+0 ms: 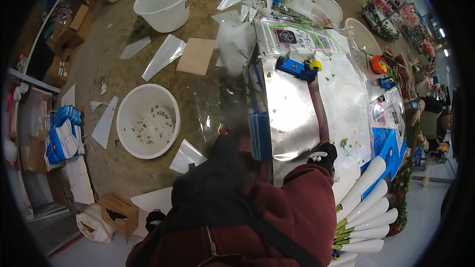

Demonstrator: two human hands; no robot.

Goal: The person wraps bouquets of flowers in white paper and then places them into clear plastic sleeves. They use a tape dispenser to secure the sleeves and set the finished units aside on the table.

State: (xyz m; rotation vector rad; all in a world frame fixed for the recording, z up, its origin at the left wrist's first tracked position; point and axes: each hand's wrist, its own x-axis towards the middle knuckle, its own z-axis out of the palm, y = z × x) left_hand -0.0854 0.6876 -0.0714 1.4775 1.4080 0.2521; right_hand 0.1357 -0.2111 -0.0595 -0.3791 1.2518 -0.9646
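Observation:
My right hand [323,157], in a black glove or cuff with a white mark, rests at the near part of a metal-topped table [291,107]; its fingers are hard to make out. My left hand [155,218], also in black, is low at the left beside my dark red jacket, mostly hidden. A blue tape dispenser [297,69] with a yellow knob sits on the table ahead. Beside it lie white plastic sheets [343,100] with green leaf scraps. Cut flower bunches in white paper cones [365,218] fan out at the right, stems towards me.
White tubs [148,122] stand on the floor at the left, one holding leaf scraps. Paper and film pieces [163,57] litter the floor. A cardboard box [119,213] and blue-wrapped bundles [65,137] are farther left. Another person [426,118] is at the far right.

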